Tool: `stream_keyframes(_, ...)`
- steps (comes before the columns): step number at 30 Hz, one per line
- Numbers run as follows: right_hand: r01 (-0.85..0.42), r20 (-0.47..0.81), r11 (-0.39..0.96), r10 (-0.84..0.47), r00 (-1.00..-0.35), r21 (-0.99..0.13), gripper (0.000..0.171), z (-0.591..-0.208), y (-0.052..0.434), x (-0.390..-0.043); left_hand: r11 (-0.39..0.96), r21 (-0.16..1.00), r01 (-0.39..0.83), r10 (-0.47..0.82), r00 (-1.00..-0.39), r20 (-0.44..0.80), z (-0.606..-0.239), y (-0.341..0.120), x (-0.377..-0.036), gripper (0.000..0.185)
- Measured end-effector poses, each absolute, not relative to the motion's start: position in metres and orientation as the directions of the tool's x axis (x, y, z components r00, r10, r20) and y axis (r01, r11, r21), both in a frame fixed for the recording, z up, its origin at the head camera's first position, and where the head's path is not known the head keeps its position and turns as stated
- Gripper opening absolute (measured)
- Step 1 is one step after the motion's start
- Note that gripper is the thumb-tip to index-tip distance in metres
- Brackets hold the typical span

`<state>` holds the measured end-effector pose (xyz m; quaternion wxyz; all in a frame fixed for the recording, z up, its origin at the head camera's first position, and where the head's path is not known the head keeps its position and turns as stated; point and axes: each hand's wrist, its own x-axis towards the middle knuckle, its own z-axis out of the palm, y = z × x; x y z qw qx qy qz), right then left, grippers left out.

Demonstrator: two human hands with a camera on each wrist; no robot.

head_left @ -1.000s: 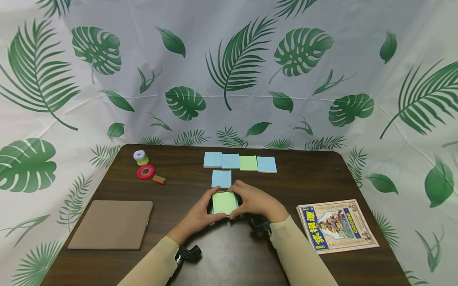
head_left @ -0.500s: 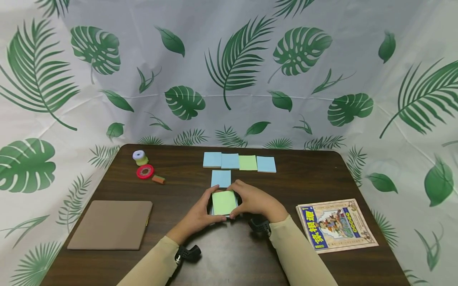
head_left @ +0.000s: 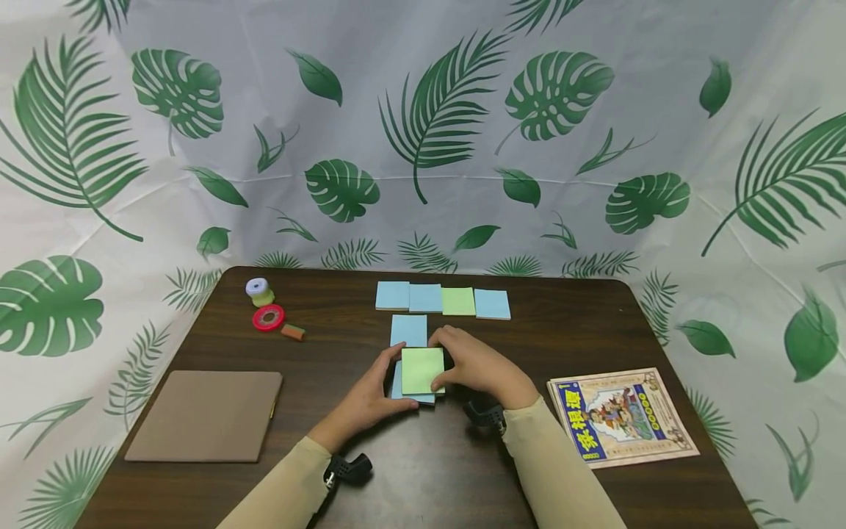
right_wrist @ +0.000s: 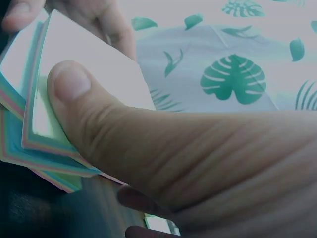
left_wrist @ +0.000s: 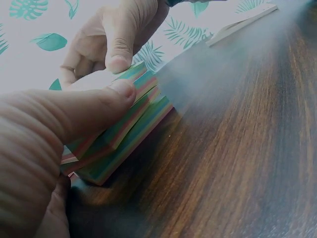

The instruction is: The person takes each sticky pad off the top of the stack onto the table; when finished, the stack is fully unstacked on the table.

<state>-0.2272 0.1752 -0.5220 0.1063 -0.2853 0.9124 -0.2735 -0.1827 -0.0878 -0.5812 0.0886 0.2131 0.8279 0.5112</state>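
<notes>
A pale green sticky note pad (head_left: 421, 366) tops a stack of pads at the table's middle, shifted right of the blue pad (head_left: 396, 383) beneath it. My right hand (head_left: 487, 369) pinches this green pad, its thumb (right_wrist: 74, 87) over the near right corner in the right wrist view. Around the left side of the stack, my left hand (head_left: 366, 397) keeps its grip, thumb along the near edge. Striped, many-coloured edges of the stacked pads (left_wrist: 136, 126) show in the left wrist view, the layers unevenly aligned. Just behind the stack lies another blue pad (head_left: 409, 330).
A row of blue pads (head_left: 393, 295) with one green pad (head_left: 458, 301) runs along the back. Tape rolls (head_left: 269, 317) and a small orange-brown block (head_left: 294, 333) sit back left. A brown folder (head_left: 205, 415) lies left, illustrated booklets (head_left: 621, 419) right.
The right hand has slid the top green pad to the right and slightly back, uncovering part of the blue pad below. My left hand has stayed in place.
</notes>
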Motion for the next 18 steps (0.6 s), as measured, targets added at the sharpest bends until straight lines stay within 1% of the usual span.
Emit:
stream_keyframes(4, -0.419, -0.032, 0.679, -0.545, -0.838, -0.603, 0.054, -0.516, 0.179, -0.228, 0.384, 0.88, 0.28, 0.448, -0.89, 0.087, -0.58, -0.088, -0.182, 0.11)
stream_keyframes(7, -0.399, -0.004, 0.643, -0.529, -0.848, -0.654, 0.045, -0.514, 0.182, -0.228, 0.375, 0.883, 0.283, 0.447, -0.889, 0.095, -0.58, -0.088, -0.182, 0.109)
stream_keyframes(10, -0.411, 0.069, 0.578, -0.521, -0.851, -0.705, 0.038, -0.513, 0.184, -0.229, 0.374, 0.883, 0.282, 0.446, -0.89, 0.095, -0.583, -0.088, -0.183, 0.107)
stream_keyframes(13, -0.444, 0.158, 0.525, -0.501, -0.851, -0.726, 0.039, -0.511, 0.184, -0.23, 0.371, 0.879, 0.299, 0.45, -0.886, 0.111, -0.585, -0.088, -0.183, 0.107)
stream_keyframes(16, -0.448, 0.214, 0.501, -0.455, -0.864, -0.74, 0.038, -0.509, 0.185, -0.23, 0.343, 0.879, 0.331, 0.464, -0.873, 0.147, -0.586, -0.088, -0.184, 0.107)
stream_keyframes(18, -0.437, 0.238, 0.499, -0.413, -0.879, -0.748, 0.03, -0.509, 0.186, -0.231, 0.334, 0.875, 0.35, 0.471, -0.866, 0.167, -0.587, -0.088, -0.184, 0.107)
